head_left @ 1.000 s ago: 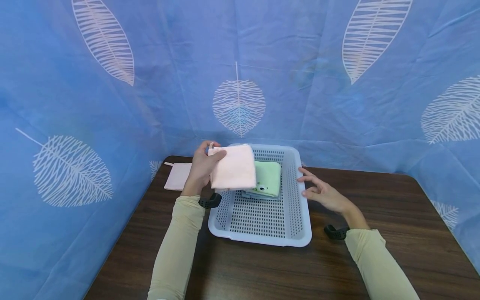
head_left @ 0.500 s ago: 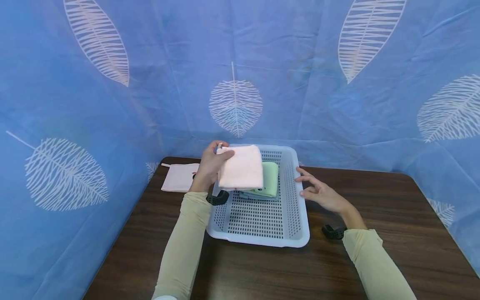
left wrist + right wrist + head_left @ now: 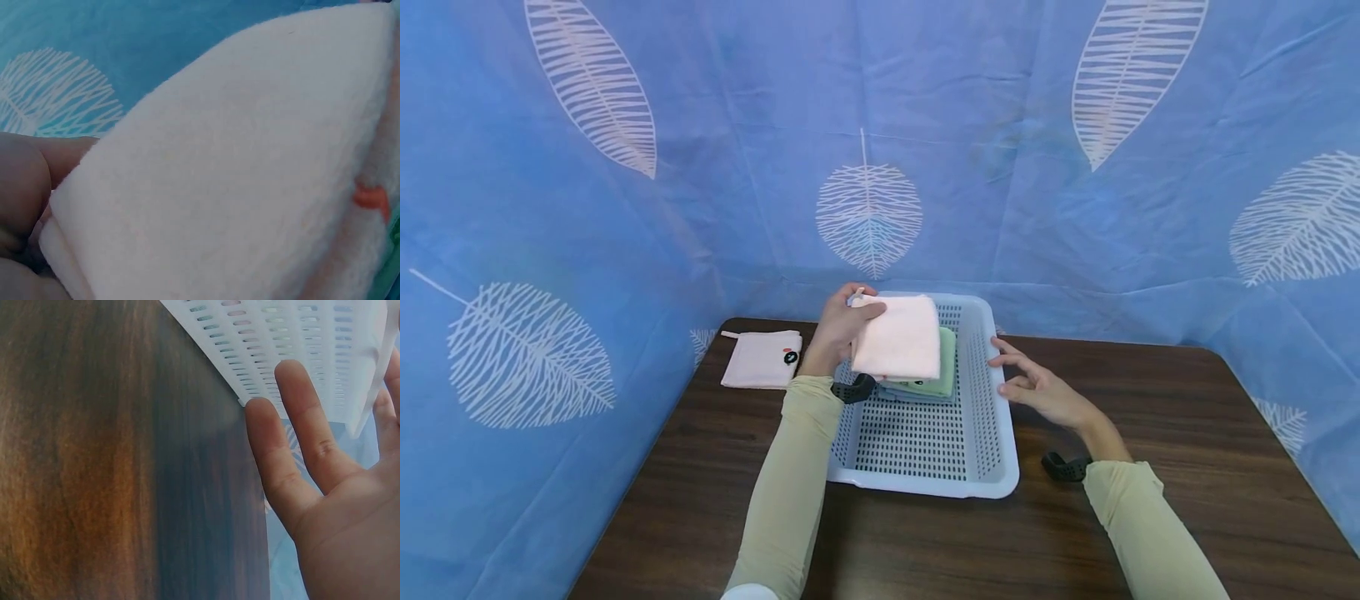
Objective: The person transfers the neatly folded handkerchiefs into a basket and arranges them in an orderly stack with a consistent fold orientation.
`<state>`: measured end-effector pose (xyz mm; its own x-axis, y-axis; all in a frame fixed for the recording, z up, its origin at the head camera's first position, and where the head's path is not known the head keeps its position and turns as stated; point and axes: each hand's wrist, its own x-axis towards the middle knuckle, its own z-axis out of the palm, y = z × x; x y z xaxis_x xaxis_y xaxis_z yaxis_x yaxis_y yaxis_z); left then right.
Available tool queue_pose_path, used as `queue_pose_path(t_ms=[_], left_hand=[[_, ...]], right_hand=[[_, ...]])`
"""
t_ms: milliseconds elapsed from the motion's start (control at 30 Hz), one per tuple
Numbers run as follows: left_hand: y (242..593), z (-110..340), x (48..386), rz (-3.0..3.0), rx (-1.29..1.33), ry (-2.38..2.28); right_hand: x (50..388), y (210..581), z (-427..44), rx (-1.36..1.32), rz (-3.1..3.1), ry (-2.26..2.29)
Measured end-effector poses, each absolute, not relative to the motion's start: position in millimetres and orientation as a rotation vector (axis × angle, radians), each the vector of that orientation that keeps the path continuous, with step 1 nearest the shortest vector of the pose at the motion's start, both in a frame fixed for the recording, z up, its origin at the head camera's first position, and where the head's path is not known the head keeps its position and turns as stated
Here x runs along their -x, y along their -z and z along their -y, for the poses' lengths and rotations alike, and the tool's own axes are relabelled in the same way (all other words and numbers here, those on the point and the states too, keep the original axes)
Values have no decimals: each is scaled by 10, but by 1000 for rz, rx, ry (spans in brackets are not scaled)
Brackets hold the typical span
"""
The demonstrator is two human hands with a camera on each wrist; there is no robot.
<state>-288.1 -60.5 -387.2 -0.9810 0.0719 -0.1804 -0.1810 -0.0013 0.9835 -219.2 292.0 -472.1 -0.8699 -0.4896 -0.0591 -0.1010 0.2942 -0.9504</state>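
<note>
My left hand (image 3: 841, 325) pinches a folded pale pink towel (image 3: 897, 340) by its left edge, thumb on top. The towel hangs over a light blue perforated plastic basket (image 3: 917, 484) and partly covers a folded green towel (image 3: 948, 357) inside it. A blue towel (image 3: 917, 396) shows under the green one. In the left wrist view the pink towel (image 3: 206, 156) fills most of the picture, a small orange mark on its layers. At the basket's right rim my right hand (image 3: 1051, 398) has its fingers spread; the right wrist view has the fingertips (image 3: 294, 375) against or very near the wall.
A second folded towel (image 3: 756, 360), whitish pink with a dark round mark, lies on the dark wooden table (image 3: 1075, 550) left of the basket. A blue leaf-patterned cloth (image 3: 760, 167) hangs behind the table. Black wrist cameras sit on both arms.
My left hand has carried the pink towel rightward, farther over the green towel. More of the towel on the table has come into sight. The right hand stays by the rim.
</note>
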Motion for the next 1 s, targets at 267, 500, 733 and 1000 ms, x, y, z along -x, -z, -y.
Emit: queue_pose_path(t_ms=[267, 500, 733, 1000], left_hand=[[3947, 522, 2941, -2089, 129, -2057], [3988, 453, 3002, -2050, 116, -2086], [4058, 366, 3061, -2043, 142, -2056], [4178, 328, 3109, -1975, 140, -2047]], right_hand=[[2194, 4742, -2946, 555, -2207, 1616], [2209, 4746, -2929, 575, -2215, 1608], [2218, 4771, -2932, 612, -2206, 1620], [2221, 4784, -2939, 589, -2207, 1622]])
